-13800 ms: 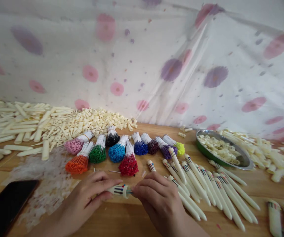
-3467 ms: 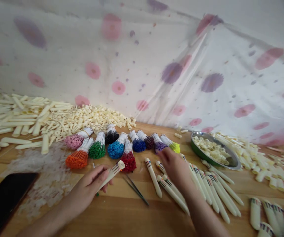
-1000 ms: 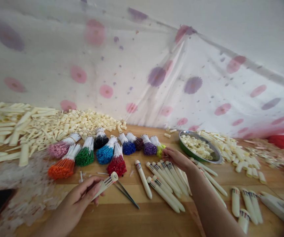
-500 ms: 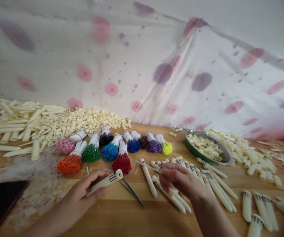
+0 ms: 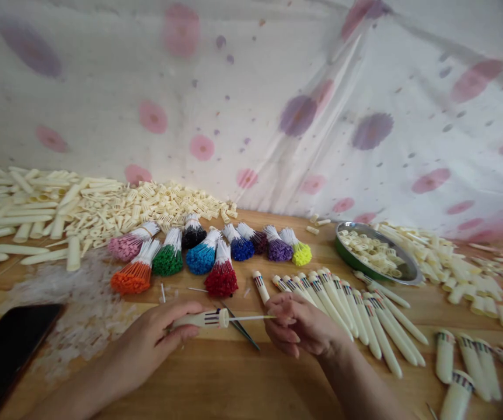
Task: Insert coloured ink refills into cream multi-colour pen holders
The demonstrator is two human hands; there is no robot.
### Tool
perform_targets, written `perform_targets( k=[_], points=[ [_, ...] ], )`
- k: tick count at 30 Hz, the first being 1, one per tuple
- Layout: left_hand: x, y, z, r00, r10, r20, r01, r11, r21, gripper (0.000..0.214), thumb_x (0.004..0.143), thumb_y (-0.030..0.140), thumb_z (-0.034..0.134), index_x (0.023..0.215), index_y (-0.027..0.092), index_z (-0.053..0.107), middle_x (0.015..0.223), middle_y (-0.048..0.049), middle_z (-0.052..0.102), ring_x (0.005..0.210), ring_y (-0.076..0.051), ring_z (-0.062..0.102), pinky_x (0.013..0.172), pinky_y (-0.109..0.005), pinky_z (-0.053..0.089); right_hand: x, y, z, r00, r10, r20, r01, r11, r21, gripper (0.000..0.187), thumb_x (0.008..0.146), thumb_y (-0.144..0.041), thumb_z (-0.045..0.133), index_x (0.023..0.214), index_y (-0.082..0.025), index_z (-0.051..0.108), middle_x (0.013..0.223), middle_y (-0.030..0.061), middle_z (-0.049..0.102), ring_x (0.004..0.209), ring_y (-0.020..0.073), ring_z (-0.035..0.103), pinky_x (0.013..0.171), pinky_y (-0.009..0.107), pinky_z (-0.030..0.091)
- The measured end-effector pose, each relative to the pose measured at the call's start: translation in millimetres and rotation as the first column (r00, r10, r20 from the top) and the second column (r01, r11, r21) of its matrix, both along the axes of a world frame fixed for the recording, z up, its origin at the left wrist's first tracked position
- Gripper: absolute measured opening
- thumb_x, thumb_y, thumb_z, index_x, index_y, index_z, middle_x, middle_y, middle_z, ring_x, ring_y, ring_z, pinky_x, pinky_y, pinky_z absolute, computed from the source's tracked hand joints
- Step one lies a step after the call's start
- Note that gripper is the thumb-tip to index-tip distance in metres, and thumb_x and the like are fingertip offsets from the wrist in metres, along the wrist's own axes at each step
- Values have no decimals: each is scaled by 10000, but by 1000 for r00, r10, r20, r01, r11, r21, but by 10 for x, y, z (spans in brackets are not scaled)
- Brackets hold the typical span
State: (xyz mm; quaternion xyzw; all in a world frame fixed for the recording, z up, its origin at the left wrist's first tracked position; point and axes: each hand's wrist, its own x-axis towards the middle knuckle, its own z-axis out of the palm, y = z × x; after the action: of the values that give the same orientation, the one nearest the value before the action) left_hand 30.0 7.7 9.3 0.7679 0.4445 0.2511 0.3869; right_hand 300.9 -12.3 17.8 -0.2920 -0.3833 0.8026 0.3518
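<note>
My left hand (image 5: 157,338) is closed around a cream multicolour pen barrel (image 5: 194,320), its slotted open end pointing right. Between the fingertips of my right hand (image 5: 301,326) is a thin white pen refill (image 5: 251,318) with a yellowish end. The refill's far tip meets the barrel's open end; how deep it goes inside I cannot tell. Below the refill lies a pair of dark tweezers (image 5: 247,335), partly covered by the barrel. Behind my right hand is a row of cream pens (image 5: 371,324) with coloured slots. One more pen (image 5: 260,284) is partly hidden by my fingers.
Refill bundles in several colours, such as red (image 5: 222,280) and orange (image 5: 131,279), stand beyond my hands. A green-sided metal dish (image 5: 411,274) holds small cream parts. Cream tubes (image 5: 28,213) are heaped at left, near clear plastic bits (image 5: 85,309) and a black phone (image 5: 15,350).
My right hand has come left from over the row of pens, and the refill in it now lines up with the barrel. My left hand has turned the barrel closer to level.
</note>
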Motion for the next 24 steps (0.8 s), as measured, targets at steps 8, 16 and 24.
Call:
perform_targets(
  k=[8,16,24],
  points=[
    [24,-1,63,995,-16,-103,18,1000,25,277,801,346,557,1033,303,703,1099,-20,718,1009,-242,647,901,-318,482,23,13,-50,997,58,-45,-59,998,-20,207,629,-169,483,457,-193,371,360,-75,418,268,58,402,281,136,296],
    [26,-19,73,990,-82,-111,83,997,3,273,818,322,556,1053,311,694,1110,-15,713,1019,-231,644,904,-313,477,-46,20,-78,994,89,-69,-91,996,-20,215,651,-174,478,453,-191,396,366,-67,436,273,61,413,269,133,320],
    [57,-31,95,990,-84,-115,82,996,-28,275,820,310,559,1063,303,687,1116,-12,710,1020,-220,641,900,-301,475,-47,-7,-7,994,92,-53,-93,995,-27,201,664,-158,483,478,-183,410,388,-55,465,304,63,444,288,132,343]
  ],
)
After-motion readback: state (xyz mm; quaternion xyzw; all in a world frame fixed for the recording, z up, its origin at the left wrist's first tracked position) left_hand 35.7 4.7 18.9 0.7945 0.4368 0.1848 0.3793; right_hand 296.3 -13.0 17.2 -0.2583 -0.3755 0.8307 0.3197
